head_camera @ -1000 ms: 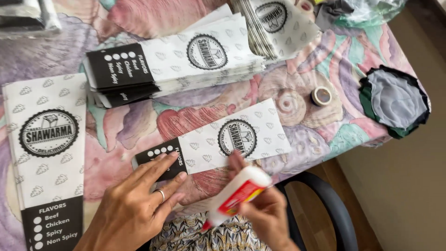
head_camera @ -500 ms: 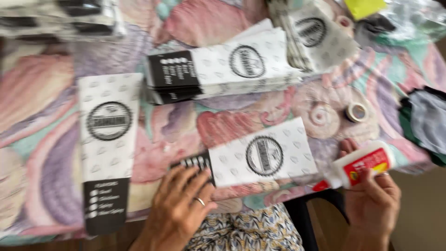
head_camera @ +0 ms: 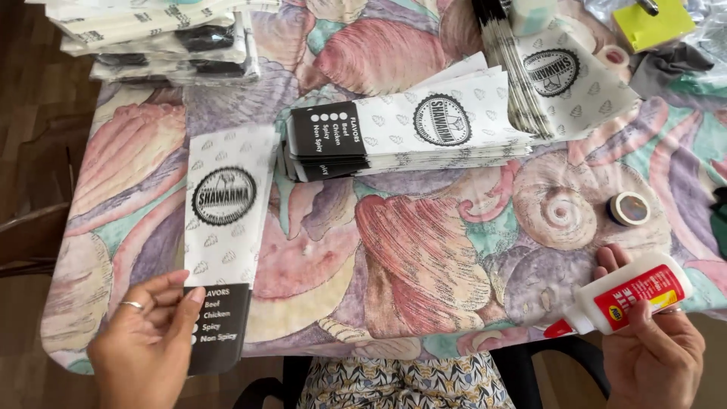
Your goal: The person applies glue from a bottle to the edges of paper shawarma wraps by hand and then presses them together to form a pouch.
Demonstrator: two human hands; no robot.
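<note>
The right hand (head_camera: 653, 356), at 4 o'clock in the frame, was closed around a white glue bottle (head_camera: 628, 297), red tip pointing toward 8 o'clock. The left hand (head_camera: 144, 341), at 7 o'clock, was open, fingers spread, fingertips touching the black end of a paper sleeve (head_camera: 221, 242) lying flat on the shell-patterned tablecloth (head_camera: 424, 250). A stack of sleeves (head_camera: 409, 136) lay at 12 o'clock; a tape roll (head_camera: 628, 208) lay just beyond the bottle.

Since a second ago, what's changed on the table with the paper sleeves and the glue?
The sleeve under the left hand earlier is gone from the near edge; that hand now touches the lone paper sleeve. The right hand still holds the glue bottle, now further right. The stack stayed put.
</note>
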